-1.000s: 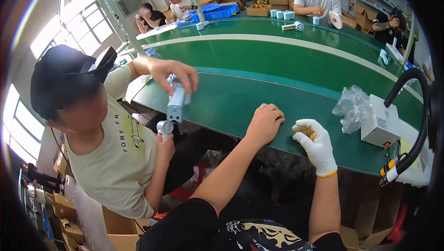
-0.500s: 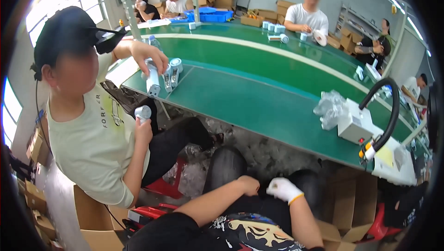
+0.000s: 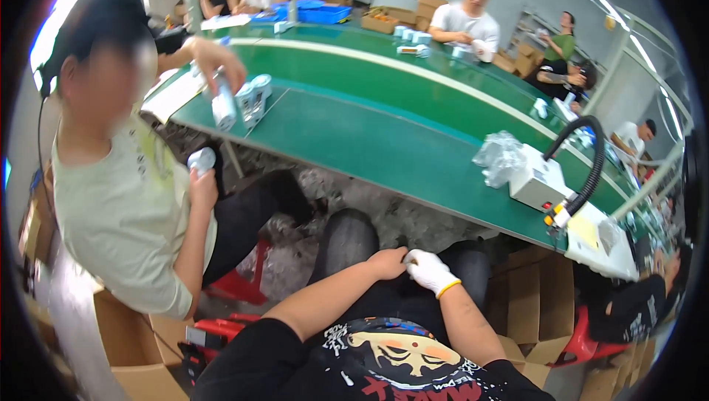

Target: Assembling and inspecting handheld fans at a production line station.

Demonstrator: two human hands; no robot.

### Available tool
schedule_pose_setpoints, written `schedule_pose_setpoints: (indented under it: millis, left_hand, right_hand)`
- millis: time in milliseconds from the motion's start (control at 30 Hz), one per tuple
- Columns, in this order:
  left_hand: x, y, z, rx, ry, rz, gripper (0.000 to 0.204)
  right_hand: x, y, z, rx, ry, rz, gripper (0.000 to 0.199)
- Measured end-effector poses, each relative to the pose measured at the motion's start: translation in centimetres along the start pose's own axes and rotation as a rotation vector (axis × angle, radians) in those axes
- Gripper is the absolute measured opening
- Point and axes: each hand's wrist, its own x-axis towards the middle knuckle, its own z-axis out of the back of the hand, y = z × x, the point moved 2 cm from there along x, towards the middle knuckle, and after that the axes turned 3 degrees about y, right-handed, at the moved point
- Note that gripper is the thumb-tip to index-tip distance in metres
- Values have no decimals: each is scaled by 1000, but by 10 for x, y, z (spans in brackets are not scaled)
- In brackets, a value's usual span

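"While the two hands are close together over the lap, what are the fingers doing?"

"The bare left hand (image 3: 388,263) has bent fingers. Their tips are hidden, so I can't tell if they pinch anything. The right hand (image 3: 430,274) curls its fingers in, and I can't tell about a pinch there either."

"Where's the white glove (image 3: 436,278)?"

"On the right hand. It's soft-looking cloth with a yellow edge."

"Which boxes do you see?"

"An open cardboard box on the left (image 3: 144,380) and an open cardboard box on the right (image 3: 550,294). Far off, a small cardboard box (image 3: 377,25) has orange bits in it, too tiny to name. I can't tell what the blue bin (image 3: 325,15) holds."

"And the green table (image 3: 354,150)?"

"Smooth and flat. A crinkly see-through bag (image 3: 498,159) sits beside a white boxy machine (image 3: 536,179) with a bendy, ridged black hose (image 3: 595,146)."
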Motion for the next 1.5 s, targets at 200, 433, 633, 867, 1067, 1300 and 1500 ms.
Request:
schedule_pose_setpoints:
  millis: [200,433,633,867,1067,1300,1500]
  left_hand:
    - [-7,-29,10,79,11,94,38]
    - [-15,-23,17,99,117,138,40]
    - [9,-18,16,125,178,124,42]
    - [26,-19,13,77,288,123,49]
    - [30,-16,9,20,321,128,52]
    - [32,-17,3,-29,310,114,51]
    - [28,-8,36,-180,-28,91,31]
  right_hand:
    - [3,14,11,14,28,-46,18]
    - [17,5,4,111,173,-110,17]
    - [30,-21,1,273,201,-136,16]
    - [29,-47,-3,476,214,-306,13]
    - [23,-63,-8,572,164,-307,12]
    - [15,-66,-9,538,139,-335,12]
    - [19,30,32,60,-319,216,10]
